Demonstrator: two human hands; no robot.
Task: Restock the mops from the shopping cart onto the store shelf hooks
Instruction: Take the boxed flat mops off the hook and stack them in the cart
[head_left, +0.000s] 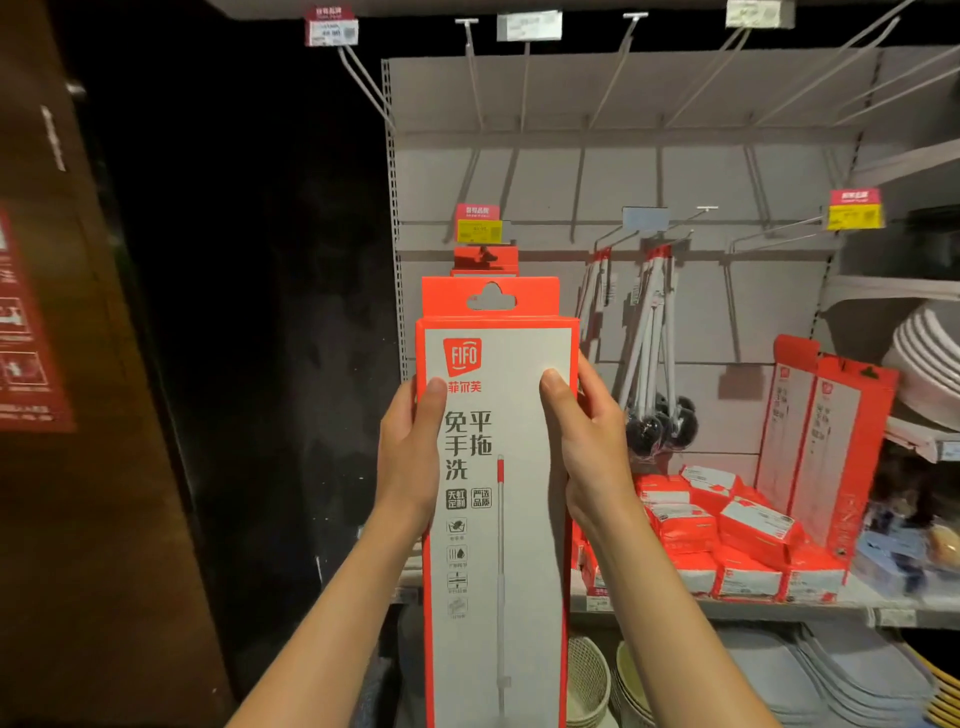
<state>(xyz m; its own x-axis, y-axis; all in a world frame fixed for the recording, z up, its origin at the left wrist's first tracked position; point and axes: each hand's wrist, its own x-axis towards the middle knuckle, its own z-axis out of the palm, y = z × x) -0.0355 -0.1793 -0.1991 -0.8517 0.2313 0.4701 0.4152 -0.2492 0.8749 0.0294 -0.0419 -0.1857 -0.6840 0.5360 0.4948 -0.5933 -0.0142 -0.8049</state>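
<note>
A tall red and white mop box (498, 519) stands upright in front of me, its hang tab with a cut-out hole at the top. My left hand (410, 447) grips its left edge, thumb on the front face. My right hand (587, 436) grips its right edge the same way. Just behind and above the tab hangs another red mop box (485, 258) on a shelf hook under a yellow price tag (479, 230). Two more mop boxes (826, 441) lean on the shelf at the right. The shopping cart is out of sight.
Bare metal hooks (613, 78) jut from the grey back panel above. White-handled brushes (649, 353) hang right of the box. Red packets (727, 540) are stacked on the shelf. Baskets (587, 680) and trays lie below. A brown pillar (78, 415) stands at the left.
</note>
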